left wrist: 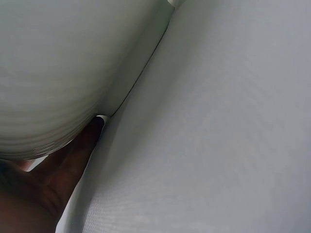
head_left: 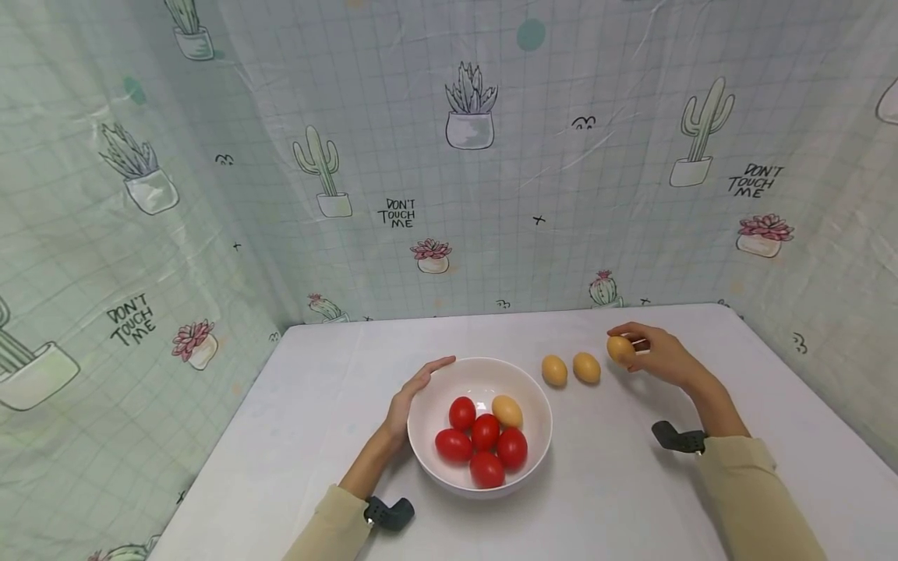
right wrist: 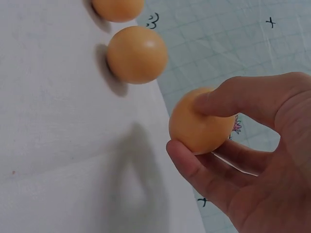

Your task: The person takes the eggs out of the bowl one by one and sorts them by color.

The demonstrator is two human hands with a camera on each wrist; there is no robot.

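Note:
A white bowl (head_left: pixel 536 460) holds several red egg-shaped objects (head_left: pixel 486 431) and one yellow egg-shaped object (head_left: pixel 507 411). My left hand (head_left: pixel 404 402) rests against the bowl's left side, fingers stretched along its outer wall. In the left wrist view, that hand (left wrist: pixel 63 174) touches the curved underside. Off to the right, my right hand (head_left: pixel 659 354) pinches another yellow egg-shaped object (head_left: pixel 620 351) between thumb and fingers. The right wrist view shows this held object (right wrist: pixel 199 124) above the table, with the hand's shadow below it.
Two more yellow egg-shaped objects, one nearer the bowl (head_left: pixel 554 371) and one nearer the right hand (head_left: pixel 586 368), lie on the white table (head_left: pixel 316 389). A cactus-print curtain (head_left: pixel 379 171) hangs behind the table and along both sides.

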